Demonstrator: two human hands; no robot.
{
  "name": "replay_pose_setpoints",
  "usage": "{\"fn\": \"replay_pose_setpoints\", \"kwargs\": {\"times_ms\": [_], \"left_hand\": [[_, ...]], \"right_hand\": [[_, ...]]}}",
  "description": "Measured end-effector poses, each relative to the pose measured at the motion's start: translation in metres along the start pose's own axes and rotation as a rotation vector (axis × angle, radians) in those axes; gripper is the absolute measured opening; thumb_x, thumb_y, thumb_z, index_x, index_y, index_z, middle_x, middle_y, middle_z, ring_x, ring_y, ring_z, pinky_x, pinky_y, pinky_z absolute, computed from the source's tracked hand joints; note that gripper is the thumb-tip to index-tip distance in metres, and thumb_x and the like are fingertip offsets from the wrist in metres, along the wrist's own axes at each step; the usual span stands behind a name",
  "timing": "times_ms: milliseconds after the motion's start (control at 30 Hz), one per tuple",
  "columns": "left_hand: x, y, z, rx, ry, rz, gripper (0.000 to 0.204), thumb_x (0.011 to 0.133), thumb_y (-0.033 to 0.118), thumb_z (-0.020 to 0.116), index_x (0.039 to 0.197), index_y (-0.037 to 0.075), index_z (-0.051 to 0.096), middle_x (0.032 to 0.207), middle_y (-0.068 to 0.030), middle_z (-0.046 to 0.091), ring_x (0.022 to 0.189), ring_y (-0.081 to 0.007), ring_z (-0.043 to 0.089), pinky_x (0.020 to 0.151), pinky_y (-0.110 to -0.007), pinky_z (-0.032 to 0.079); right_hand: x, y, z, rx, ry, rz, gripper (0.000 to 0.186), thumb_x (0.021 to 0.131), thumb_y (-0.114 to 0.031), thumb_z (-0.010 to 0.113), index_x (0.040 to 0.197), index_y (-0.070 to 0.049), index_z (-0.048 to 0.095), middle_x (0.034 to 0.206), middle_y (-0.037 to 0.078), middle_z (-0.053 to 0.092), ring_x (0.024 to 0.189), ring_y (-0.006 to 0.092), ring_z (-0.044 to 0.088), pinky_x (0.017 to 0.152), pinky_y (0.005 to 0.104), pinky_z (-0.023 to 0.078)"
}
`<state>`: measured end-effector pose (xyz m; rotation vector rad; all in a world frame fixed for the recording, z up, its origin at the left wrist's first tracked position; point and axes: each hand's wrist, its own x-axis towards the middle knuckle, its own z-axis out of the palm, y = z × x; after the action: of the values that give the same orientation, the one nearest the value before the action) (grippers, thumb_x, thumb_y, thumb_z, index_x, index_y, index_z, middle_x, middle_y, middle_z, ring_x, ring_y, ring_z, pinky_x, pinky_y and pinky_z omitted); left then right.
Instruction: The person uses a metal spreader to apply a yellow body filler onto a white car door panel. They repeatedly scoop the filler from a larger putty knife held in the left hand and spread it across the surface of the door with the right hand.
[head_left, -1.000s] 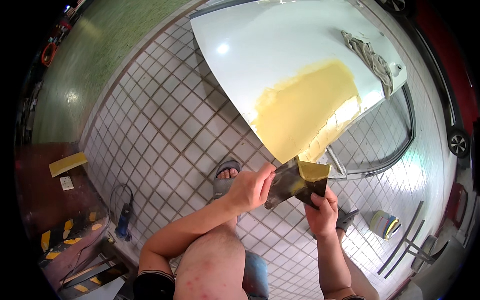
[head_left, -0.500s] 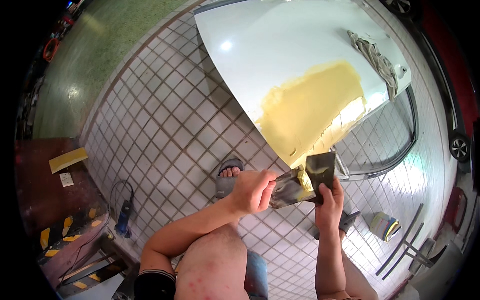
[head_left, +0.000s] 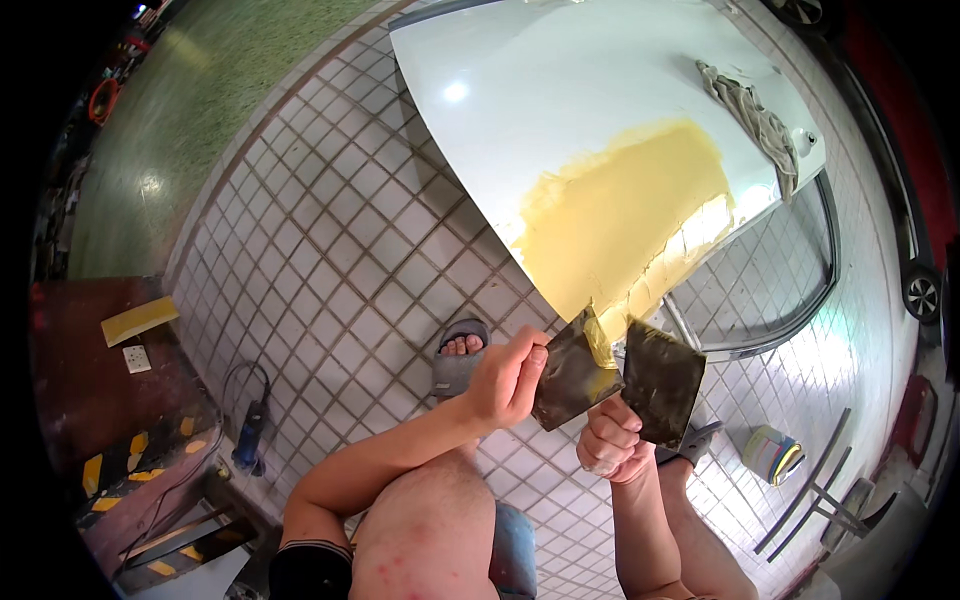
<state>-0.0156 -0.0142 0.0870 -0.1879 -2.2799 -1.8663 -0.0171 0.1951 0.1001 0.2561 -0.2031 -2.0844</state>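
Note:
My left hand (head_left: 508,378) is closed on the edge of a dark, flat putty spreader (head_left: 572,385). A ridge of yellow putty (head_left: 600,345) clings to that spreader's far right edge. In my right hand (head_left: 613,440) is a second dark putty spreader (head_left: 664,385), gripped at its lower left side. The two spreaders are close together, just short of the white car door (head_left: 480,120). Across the door's near part spreads a large yellow putty patch (head_left: 630,215), smooth in the middle and rough along its right edge.
A grey rag (head_left: 752,120) lies on the door's right side. The door's window frame (head_left: 820,290) reaches out to the right. A tin (head_left: 772,455) stands on the tiled floor. Left are a blue power tool (head_left: 247,437) and a dark red bench (head_left: 80,390) with a yellow block (head_left: 140,320).
My right hand has moved left and down, turning its spreader so another face shows. The left spreader has tilted upward, and the putty on it now lies along its far edge.

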Motion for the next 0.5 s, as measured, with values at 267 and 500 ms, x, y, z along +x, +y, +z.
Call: {"fn": "replay_pose_setpoints", "kwargs": {"times_ms": [267,500], "left_hand": [[-0.001,0.002,-0.008,0.105,0.032,0.052,0.006,0.097,0.002,0.045,0.097,-0.001,0.05,0.06,-0.0112,0.051,0.047,-0.0277,0.052,0.046,-0.035,0.039],[-0.008,-0.006,-0.012,0.016,0.103,-0.009,0.007,0.096,0.002,0.045,0.098,0.0,0.051,0.059,-0.0107,0.051,0.047,-0.0275,0.051,0.046,-0.036,0.037]], "right_hand": [[0.0,-0.002,-0.003,-0.02,0.175,0.138,0.035,0.097,-0.027,0.055,0.065,-0.016,0.045,0.05,-0.008,0.037,0.039,0.0037,0.028,0.037,0.0217,0.02],[0.019,0.008,-0.002,-0.831,1.096,-0.469,0.037,0.103,-0.035,0.052,0.086,-0.003,0.059,0.069,0.004,0.058,0.052,0.0115,0.052,0.044,0.0233,0.038]]}}
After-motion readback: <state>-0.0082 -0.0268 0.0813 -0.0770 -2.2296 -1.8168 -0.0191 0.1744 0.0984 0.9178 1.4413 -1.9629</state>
